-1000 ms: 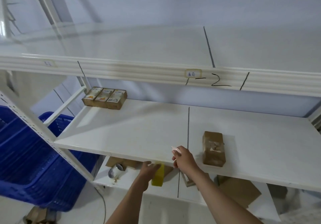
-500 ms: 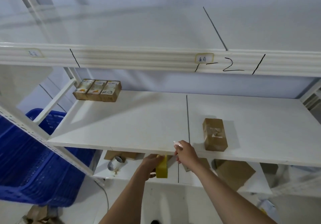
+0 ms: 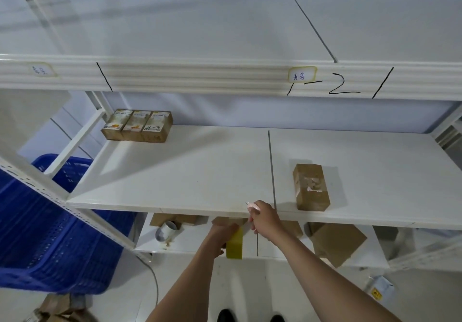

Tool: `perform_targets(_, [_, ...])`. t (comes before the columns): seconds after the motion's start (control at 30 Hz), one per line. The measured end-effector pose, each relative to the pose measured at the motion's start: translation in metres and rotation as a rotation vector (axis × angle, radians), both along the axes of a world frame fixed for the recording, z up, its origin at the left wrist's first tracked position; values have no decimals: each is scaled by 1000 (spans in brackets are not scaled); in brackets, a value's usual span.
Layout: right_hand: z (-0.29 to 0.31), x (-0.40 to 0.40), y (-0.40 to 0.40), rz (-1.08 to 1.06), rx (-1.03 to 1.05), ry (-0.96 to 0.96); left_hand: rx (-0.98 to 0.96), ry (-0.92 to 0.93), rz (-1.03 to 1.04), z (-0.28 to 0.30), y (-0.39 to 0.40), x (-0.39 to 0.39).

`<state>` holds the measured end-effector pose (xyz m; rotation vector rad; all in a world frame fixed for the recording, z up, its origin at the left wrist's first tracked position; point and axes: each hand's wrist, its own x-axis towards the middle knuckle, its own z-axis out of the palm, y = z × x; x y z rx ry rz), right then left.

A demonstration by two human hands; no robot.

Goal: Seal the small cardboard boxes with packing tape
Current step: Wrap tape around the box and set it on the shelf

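White shelf (image 3: 175, 184), taped box (image 3: 311, 187), tape roll (image 3: 235, 245).

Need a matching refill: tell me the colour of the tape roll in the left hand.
Yellow; the tape roll shows in the head view, below the shelf edge.

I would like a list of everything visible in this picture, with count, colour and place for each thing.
small brown cardboard box: 1, brown with whitish tape patch, middle shelf, right of the dark seam
printed cardboard boxes: 3, brown with pale printed tops, side by side, back left of middle shelf
yellow packing tape roll: 1, yellow, below the middle shelf edge, in the left hand
shiny clear tape roll: 1, silvery, lower shelf, left
flat cardboard pieces: several, brown, lower shelf
white metal shelving unit: 1, white, fills the view
blue plastic crate: 1, blue, floor at left
paper labels: 2, white, upper shelf rail
left hand: holds the yellow roll
right hand: grips a small white tool, at the shelf edge
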<state>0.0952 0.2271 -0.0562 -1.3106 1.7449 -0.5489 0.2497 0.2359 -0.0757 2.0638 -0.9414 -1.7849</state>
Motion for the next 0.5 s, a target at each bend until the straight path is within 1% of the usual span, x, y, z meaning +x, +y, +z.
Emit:
perform_targets(0.1, [0,1,0,6,4,-3,31,4,53,-10,10,-4])
perform_targets(0.2, [1,-2,0,0,5,10,-21,49,49,-14,6,-5])
perform_targets(0.3, [-1,-3,-2,-13,6,9,-34,175,73,-9,4,-2])
perform_targets(0.4, [1,0,-3,2,9,21,37,316,103,-7,8,1])
perform_targets(0.5, [3,4,-4,13,10,12,85,353,62,-5,10,3])
